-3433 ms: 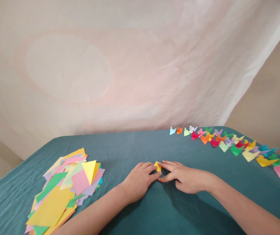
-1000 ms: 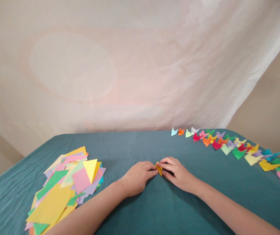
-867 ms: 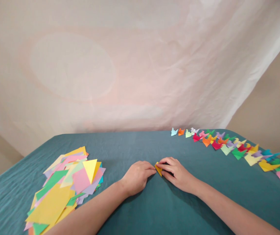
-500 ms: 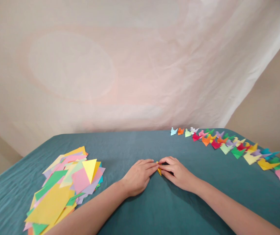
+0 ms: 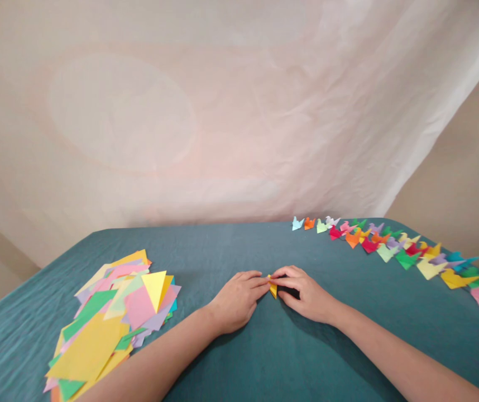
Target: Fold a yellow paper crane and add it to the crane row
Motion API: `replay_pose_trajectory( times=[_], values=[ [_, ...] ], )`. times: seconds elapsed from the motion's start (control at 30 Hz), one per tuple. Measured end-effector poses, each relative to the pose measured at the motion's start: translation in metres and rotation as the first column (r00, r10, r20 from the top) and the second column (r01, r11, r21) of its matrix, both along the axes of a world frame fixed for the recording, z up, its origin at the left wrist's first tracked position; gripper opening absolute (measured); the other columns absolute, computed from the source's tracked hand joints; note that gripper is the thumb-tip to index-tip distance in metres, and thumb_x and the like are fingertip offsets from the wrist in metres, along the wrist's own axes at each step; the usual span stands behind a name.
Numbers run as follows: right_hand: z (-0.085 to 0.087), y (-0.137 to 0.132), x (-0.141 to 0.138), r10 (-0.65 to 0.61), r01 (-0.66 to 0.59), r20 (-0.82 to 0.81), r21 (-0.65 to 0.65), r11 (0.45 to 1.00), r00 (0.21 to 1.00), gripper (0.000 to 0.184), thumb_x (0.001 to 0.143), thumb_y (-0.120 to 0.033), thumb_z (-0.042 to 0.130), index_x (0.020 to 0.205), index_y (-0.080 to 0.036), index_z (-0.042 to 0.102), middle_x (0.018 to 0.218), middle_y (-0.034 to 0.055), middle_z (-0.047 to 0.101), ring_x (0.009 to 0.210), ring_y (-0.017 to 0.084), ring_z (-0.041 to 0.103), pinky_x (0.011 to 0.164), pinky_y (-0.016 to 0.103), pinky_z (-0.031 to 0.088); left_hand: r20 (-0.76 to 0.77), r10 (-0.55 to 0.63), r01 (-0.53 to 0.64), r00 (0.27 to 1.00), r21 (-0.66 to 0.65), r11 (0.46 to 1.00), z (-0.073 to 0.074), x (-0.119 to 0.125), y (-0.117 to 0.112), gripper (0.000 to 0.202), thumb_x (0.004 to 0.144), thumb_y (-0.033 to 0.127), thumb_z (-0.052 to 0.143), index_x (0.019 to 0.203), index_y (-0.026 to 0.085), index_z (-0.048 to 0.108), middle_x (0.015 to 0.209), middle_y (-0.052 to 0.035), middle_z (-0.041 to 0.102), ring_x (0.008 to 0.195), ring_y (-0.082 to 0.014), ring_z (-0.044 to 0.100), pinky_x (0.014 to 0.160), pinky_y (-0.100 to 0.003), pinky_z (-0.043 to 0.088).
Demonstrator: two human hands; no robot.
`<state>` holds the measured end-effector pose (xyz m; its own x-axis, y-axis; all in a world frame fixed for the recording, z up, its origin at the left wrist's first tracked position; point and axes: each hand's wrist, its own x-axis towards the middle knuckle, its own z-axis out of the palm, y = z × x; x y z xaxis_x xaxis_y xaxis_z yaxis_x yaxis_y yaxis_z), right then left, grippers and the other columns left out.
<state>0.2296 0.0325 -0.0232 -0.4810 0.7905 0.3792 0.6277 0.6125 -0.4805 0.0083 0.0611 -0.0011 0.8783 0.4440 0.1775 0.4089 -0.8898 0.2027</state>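
A small folded piece of yellow paper (image 5: 273, 288) lies on the teal cloth between my two hands, narrow and pointed at its near end. My left hand (image 5: 239, 298) rests on the cloth, its fingers together and their tips on the paper's left edge. From the other side, the fingertips of my right hand (image 5: 300, 293) hold the top of the paper, with the thumb lower and close to its right edge. Part of the paper is hidden under the fingers.
At the left, a loose pile of coloured paper sheets (image 5: 91, 349) spreads beside my left forearm. Several folded paper birds (image 5: 407, 259) stand in rows along the right side of the teal tablecloth (image 5: 231, 368). A pale cloth (image 5: 231, 111) hangs behind the table.
More of the yellow paper shows between my hands, and it looks wider. My right fingers have shifted slightly, with the thumb a little farther from the paper. My left hand has barely moved.
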Motion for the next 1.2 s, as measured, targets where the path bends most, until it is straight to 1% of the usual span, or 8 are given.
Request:
replay_pose_trajectory(
  times=[0.13,0.3,0.5,0.67,0.8,0.9,1.07,1.2],
  values=[
    [-0.002,0.001,0.0,-0.011,0.011,-0.026,-0.014,1.0,1.0,0.039,0.078,-0.009,0.053,0.112,-0.027,0.062,0.106,0.0051,0.06,0.098,0.02,0.054,0.088,0.037,0.041,0.019,-0.005,0.006,1.0,-0.038,0.999,0.001,0.0,0.0,0.051,0.078,0.006,0.041,0.127,0.017,0.047,0.129,-0.0049,0.051,0.122,-0.0205,0.041,0.105,-0.037,0.031],
    [-0.004,0.003,-0.002,-0.044,0.04,-0.086,-0.043,0.998,0.995,0.036,0.08,-0.01,0.053,0.11,-0.026,0.062,0.103,0.0046,0.062,0.095,0.019,0.055,0.086,0.035,0.042,0.098,-0.01,0.021,0.995,-0.108,0.994,0.001,0.001,0.001,0.057,0.074,0.001,0.04,0.129,0.017,0.043,0.128,-0.006,0.052,0.118,-0.0185,0.044,0.105,-0.036,0.032],
    [-0.005,0.006,-0.006,-0.108,0.097,-0.139,-0.083,0.992,0.984,0.025,0.082,-0.013,0.053,0.099,-0.025,0.067,0.095,0.0034,0.063,0.09,0.018,0.056,0.083,0.033,0.044,0.2,0.055,-0.015,0.978,-0.197,0.98,-0.002,0.0,0.004,0.05,0.08,0.002,0.036,0.127,0.017,0.045,0.12,-0.007,0.055,0.112,-0.0177,0.048,0.1,-0.033,0.038],
    [-0.006,0.008,-0.007,-0.182,0.168,-0.136,-0.105,0.98,0.974,0.017,0.084,-0.017,0.054,0.089,-0.023,0.069,0.092,0.0032,0.063,0.089,0.017,0.056,0.082,0.031,0.044,0.216,0.111,-0.059,0.97,-0.233,0.971,-0.004,0.0,0.005,0.051,0.082,0.005,0.038,0.132,0.018,0.038,0.122,-0.0079,0.054,0.113,-0.018,0.047,0.1,-0.034,0.038],
    [-0.009,0.012,-0.008,-0.208,0.193,-0.147,-0.107,0.975,0.967,0.017,0.084,-0.018,0.053,0.085,-0.023,0.069,0.091,0.0035,0.062,0.087,0.017,0.055,0.082,0.032,0.044,0.211,0.114,-0.068,0.971,-0.213,0.975,-0.005,-0.001,0.004,0.052,0.083,0.008,0.04,0.133,0.019,0.035,0.123,-0.0079,0.053,0.115,-0.0192,0.046,0.101,-0.038,0.037],
    [-0.011,0.016,-0.008,-0.223,0.209,-0.162,-0.1,0.973,0.961,0.016,0.085,-0.019,0.053,0.084,-0.021,0.069,0.09,0.0043,0.062,0.087,0.018,0.055,0.082,0.034,0.044,0.21,0.105,-0.066,0.972,-0.185,0.981,-0.005,0.0,0.002,0.049,0.084,0.009,0.04,0.132,0.019,0.036,0.123,-0.0081,0.051,0.114,-0.0192,0.046,0.101,-0.039,0.037],
    [-0.013,0.02,-0.009,-0.253,0.243,-0.156,-0.08,0.967,0.955,0.015,0.085,-0.022,0.053,0.08,-0.02,0.066,0.09,0.0054,0.061,0.087,0.019,0.054,0.081,0.035,0.044,0.238,0.085,-0.063,0.967,-0.099,0.993,0.001,0.003,-0.002,0.043,0.085,0.009,0.039,0.127,0.019,0.041,0.123,-0.008,0.049,0.115,-0.0191,0.043,0.102,-0.039,0.035],
    [-0.015,0.02,-0.01,-0.264,0.257,-0.154,-0.066,0.964,0.952,0.013,0.085,-0.022,0.053,0.08,-0.019,0.064,0.088,0.0052,0.06,0.087,0.019,0.054,0.081,0.035,0.043,0.176,0.082,-0.082,0.981,-0.005,0.997,0.005,0.005,-0.005,0.034,0.088,0.014,0.04,0.12,0.02,0.048,0.124,-0.0065,0.048,0.12,-0.0203,0.038,0.105,-0.039,0.03]
  ],
)
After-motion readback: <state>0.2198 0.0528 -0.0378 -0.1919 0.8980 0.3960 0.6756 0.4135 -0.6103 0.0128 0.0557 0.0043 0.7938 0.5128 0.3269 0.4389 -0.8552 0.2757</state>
